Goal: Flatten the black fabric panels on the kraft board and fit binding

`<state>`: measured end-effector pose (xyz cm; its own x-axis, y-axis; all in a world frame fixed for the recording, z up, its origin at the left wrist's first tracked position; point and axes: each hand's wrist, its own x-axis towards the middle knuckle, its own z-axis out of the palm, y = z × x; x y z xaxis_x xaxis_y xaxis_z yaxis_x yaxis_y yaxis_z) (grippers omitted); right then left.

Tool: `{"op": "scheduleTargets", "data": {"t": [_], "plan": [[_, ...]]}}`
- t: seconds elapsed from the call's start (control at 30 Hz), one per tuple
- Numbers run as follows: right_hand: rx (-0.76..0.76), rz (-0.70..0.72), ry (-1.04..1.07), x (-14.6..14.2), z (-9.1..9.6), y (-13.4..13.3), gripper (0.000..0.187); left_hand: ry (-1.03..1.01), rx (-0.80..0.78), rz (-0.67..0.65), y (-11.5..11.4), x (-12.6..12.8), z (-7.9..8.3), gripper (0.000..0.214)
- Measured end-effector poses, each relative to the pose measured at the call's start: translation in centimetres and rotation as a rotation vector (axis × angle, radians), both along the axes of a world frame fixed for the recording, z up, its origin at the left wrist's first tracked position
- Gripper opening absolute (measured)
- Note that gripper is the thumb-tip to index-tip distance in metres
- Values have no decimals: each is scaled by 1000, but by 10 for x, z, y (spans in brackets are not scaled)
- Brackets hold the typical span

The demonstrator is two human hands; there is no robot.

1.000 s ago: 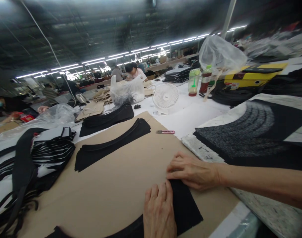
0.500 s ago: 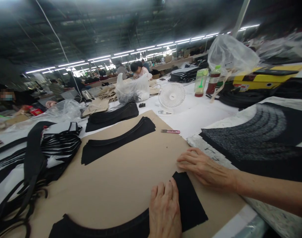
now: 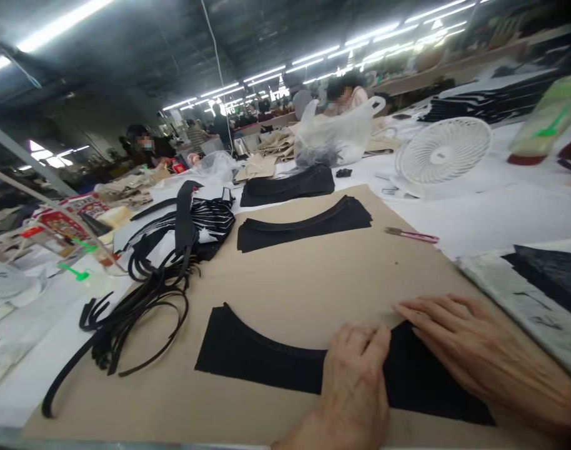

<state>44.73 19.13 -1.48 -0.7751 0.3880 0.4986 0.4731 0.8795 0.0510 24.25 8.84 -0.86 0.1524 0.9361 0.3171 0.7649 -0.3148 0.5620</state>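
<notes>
My left hand (image 3: 355,381) rests with bent fingers on the black cloth (image 3: 267,362), which lies at the near side of the brown sheet (image 3: 285,281). My right hand (image 3: 473,350) lies over the cloth's right end, fingers stretched out; I cannot tell whether either hand pinches it. Farther off I see another black piece (image 3: 304,228), with pink snips (image 3: 412,235) to its right and black strips (image 3: 140,331) at left.
</notes>
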Motion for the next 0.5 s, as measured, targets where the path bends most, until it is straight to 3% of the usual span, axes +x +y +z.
{"op": "scheduleTargets", "data": {"t": [0.13, 0.2, 0.3, 0.4, 0.5], "plan": [[-94, 124, -49, -40, 14, -34, 47, -33, 43, 127, -21, -46, 2, 34], [-167, 143, -70, -53, 10, -45, 50, 85, 65, 149, -33, -70, -4, 33], [-148, 151, -83, -55, -5, -50, 54, 322, 175, 56, -50, -97, -14, 39], [-107, 140, -102, -52, -14, -48, 57, 450, 290, -26, -58, -106, -20, 46], [-151, 123, -99, -57, -5, -48, 56, 431, 267, -6, -58, -104, -21, 47]]}}
